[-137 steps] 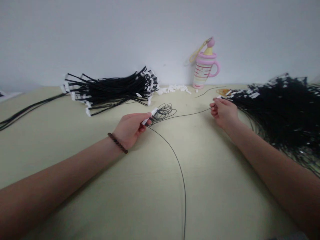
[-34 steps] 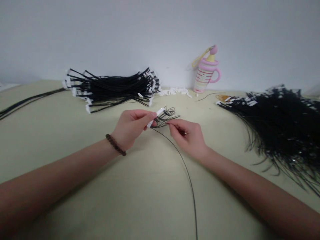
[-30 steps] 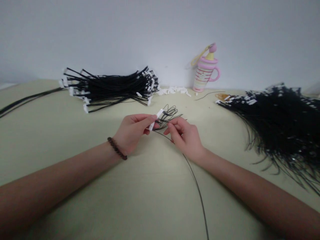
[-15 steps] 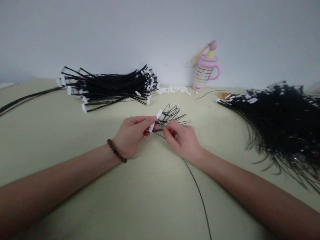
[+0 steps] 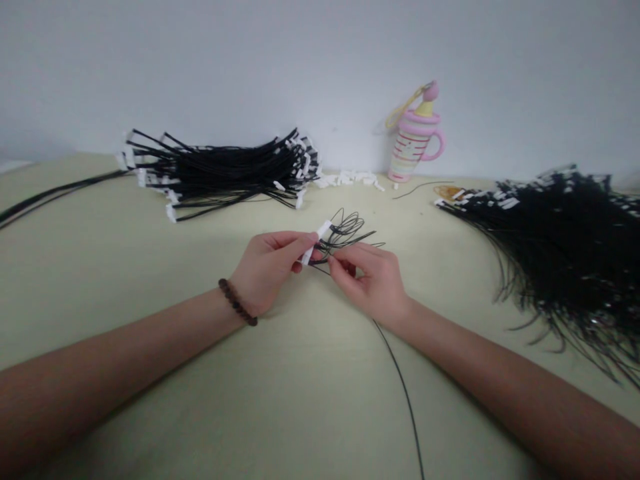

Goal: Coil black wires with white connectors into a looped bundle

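Observation:
A white strip-like connector [image 5: 325, 229] is pinched between the thumb and fingers of my left hand [image 5: 273, 267], which has a dark bead bracelet at the wrist. Thin black wires [image 5: 350, 229] loop out from the connector's right side. Just right of it, my right hand [image 5: 370, 277] is closed, thumb and index fingertip pressed together on a black wire close to the connector. One long black wire [image 5: 403, 380] runs from beneath my right hand down to the bottom edge of the view.
A bundle of black cables with white ends [image 5: 225, 170] lies at the back left. Small white pieces [image 5: 353, 179] are strewn beside it. A pink cup-shaped bottle [image 5: 413, 147] stands by the wall. A big heap of black wires [image 5: 565, 247] covers the right side.
The whole view has shifted slightly, with the hands and objects a little further right. The wire loops beside the connector have changed shape a little. Both hands keep their grips.

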Action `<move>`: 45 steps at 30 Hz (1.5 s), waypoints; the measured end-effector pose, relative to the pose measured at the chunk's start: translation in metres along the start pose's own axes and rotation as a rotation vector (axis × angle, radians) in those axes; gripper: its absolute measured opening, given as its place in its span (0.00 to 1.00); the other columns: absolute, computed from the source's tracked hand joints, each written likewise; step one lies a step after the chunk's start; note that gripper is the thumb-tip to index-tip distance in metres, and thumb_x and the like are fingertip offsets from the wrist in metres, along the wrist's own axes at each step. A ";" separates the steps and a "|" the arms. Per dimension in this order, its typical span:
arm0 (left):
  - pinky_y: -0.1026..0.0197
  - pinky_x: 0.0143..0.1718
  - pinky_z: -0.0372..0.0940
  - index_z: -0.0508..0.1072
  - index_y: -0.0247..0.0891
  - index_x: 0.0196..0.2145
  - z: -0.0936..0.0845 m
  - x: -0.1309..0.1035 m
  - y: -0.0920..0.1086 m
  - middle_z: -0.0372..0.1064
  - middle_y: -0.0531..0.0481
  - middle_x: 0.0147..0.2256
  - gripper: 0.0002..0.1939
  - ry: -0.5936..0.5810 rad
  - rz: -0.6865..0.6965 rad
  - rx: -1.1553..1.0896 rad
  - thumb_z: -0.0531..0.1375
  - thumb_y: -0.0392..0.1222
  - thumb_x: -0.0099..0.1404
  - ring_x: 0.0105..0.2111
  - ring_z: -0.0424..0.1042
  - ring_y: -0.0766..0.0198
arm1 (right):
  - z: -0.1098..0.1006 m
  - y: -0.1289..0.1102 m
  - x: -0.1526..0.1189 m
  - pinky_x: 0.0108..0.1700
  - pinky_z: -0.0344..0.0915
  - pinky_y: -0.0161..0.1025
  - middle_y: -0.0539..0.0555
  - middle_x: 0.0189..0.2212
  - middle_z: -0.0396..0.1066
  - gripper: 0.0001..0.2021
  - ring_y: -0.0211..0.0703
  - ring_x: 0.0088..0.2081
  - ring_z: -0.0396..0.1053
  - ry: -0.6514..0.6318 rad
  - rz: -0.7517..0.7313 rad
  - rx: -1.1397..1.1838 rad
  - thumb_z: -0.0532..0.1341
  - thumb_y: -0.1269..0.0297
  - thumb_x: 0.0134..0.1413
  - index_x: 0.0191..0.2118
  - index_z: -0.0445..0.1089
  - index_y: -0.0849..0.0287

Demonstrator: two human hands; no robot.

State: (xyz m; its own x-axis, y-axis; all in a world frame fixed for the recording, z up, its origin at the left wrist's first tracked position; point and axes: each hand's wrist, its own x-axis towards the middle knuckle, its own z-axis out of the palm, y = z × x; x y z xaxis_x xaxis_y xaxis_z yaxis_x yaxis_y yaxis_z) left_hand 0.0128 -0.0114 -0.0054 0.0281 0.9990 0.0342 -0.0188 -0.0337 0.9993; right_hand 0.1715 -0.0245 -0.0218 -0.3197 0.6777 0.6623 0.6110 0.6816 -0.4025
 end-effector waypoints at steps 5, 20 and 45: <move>0.67 0.20 0.55 0.76 0.34 0.26 0.001 -0.003 0.004 0.71 0.47 0.22 0.14 0.038 0.058 0.081 0.62 0.48 0.49 0.20 0.63 0.69 | 0.000 -0.001 -0.001 0.29 0.56 0.31 0.51 0.21 0.65 0.11 0.33 0.25 0.60 0.031 -0.012 -0.016 0.53 0.65 0.54 0.27 0.69 0.61; 0.66 0.24 0.60 0.77 0.39 0.24 0.001 -0.014 0.012 0.71 0.50 0.21 0.09 0.072 0.196 0.278 0.61 0.46 0.52 0.23 0.66 0.66 | 0.001 -0.002 -0.005 0.28 0.52 0.33 0.51 0.19 0.61 0.11 0.34 0.24 0.58 0.043 -0.060 -0.077 0.53 0.65 0.54 0.26 0.70 0.60; 0.67 0.26 0.59 0.75 0.35 0.26 -0.008 0.005 0.022 0.69 0.49 0.24 0.08 0.118 0.237 0.108 0.61 0.43 0.52 0.25 0.65 0.68 | -0.005 0.022 0.008 0.33 0.60 0.33 0.52 0.26 0.69 0.10 0.35 0.29 0.64 0.105 0.130 0.219 0.56 0.61 0.53 0.31 0.70 0.61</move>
State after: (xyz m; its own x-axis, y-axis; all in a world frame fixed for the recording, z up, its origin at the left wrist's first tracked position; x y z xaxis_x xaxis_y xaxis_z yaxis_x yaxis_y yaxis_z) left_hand 0.0041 -0.0065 0.0164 -0.0806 0.9592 0.2709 0.0957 -0.2631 0.9600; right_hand 0.1861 -0.0052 -0.0219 -0.1647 0.7387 0.6536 0.4675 0.6420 -0.6077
